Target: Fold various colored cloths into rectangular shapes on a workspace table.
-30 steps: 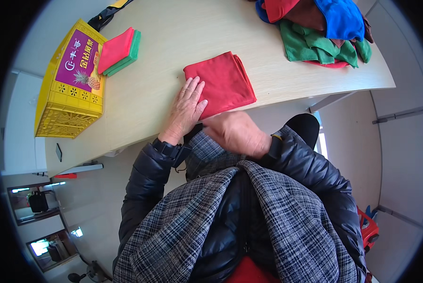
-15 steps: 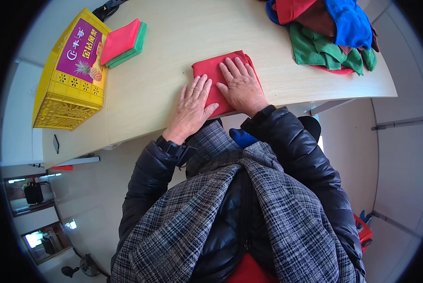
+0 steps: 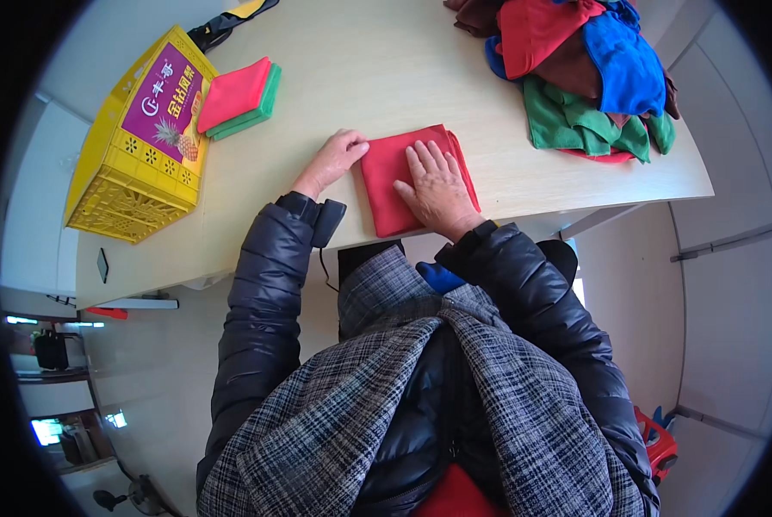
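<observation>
Right hand (image 3: 437, 185) flat on folded red cloth (image 3: 386, 185), left hand (image 3: 338, 158) curled touching its edge, long axis toward the person

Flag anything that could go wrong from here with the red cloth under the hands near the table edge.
1. The folded red cloth lies close to the near edge of the table; a push from the right hand, flat on it, might slide it off.
2. The left hand only touches the cloth's left edge, so the fold may shift or open.
3. The pile of loose cloths sits near the table's right end and could slip if bumped.
</observation>
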The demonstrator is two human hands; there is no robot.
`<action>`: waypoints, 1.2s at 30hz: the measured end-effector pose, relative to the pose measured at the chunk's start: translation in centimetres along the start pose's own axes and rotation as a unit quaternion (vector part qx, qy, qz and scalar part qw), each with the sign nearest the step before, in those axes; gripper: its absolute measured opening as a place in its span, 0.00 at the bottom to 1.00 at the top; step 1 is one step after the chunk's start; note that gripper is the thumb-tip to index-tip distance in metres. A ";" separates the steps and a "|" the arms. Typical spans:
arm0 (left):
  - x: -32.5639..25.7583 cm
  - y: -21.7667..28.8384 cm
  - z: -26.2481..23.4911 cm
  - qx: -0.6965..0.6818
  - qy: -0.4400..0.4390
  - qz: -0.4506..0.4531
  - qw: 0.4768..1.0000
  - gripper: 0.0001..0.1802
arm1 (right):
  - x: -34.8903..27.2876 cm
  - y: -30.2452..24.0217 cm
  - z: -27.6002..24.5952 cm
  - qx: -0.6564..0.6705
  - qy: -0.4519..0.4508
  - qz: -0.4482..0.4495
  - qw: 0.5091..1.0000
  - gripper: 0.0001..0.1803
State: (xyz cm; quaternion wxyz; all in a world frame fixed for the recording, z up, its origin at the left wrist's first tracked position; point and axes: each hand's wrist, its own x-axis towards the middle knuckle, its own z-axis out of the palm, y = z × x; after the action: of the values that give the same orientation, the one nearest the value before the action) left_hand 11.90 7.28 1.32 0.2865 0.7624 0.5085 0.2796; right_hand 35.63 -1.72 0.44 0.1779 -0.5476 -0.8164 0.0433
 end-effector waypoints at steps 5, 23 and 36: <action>1.8 -0.4 -1.1 -0.002 -0.158 0.008 0.987 0.17 | 0.2 1.8 0.1 0.000 0.015 -0.048 0.999 0.38; -1.6 3.2 0.1 0.363 -0.025 0.106 0.926 0.15 | -0.1 2.8 -0.1 0.004 0.012 -0.086 0.996 0.37; -8.6 7.7 8.0 0.287 0.044 0.108 0.951 0.42 | 0.4 3.0 -0.8 0.061 0.014 -0.048 0.997 0.32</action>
State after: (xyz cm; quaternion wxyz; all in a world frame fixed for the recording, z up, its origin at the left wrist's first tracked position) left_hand 19.59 -4.40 0.22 0.0012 0.8495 0.4943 0.1846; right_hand 38.34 -0.27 0.46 0.2244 -0.4969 -0.8348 0.0763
